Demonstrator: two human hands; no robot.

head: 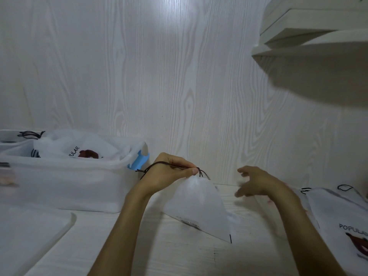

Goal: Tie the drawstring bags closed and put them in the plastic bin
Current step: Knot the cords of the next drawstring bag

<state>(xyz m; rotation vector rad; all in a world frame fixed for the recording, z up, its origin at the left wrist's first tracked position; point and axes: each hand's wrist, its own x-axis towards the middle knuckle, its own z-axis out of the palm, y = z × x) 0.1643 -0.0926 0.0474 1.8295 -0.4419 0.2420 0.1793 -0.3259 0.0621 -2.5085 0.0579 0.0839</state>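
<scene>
My left hand [171,172] pinches the gathered neck of a white drawstring bag [199,206] and holds it up over the table. The bag's dark brown cord [157,165] loops over the back of that hand, with a knot at the fingertips. My right hand [256,183] hovers just right of the bag, fingers spread and blurred, holding nothing. At the left stands the clear plastic bin [65,176] with a blue latch [139,160]; it holds several white bags [79,148].
A pile of white bags [342,218] printed "POPULAR" lies at the right on the table. The bin's lid [29,236] lies flat at the front left. White shelves [310,38] jut out at the upper right. A wood-grain wall closes the back.
</scene>
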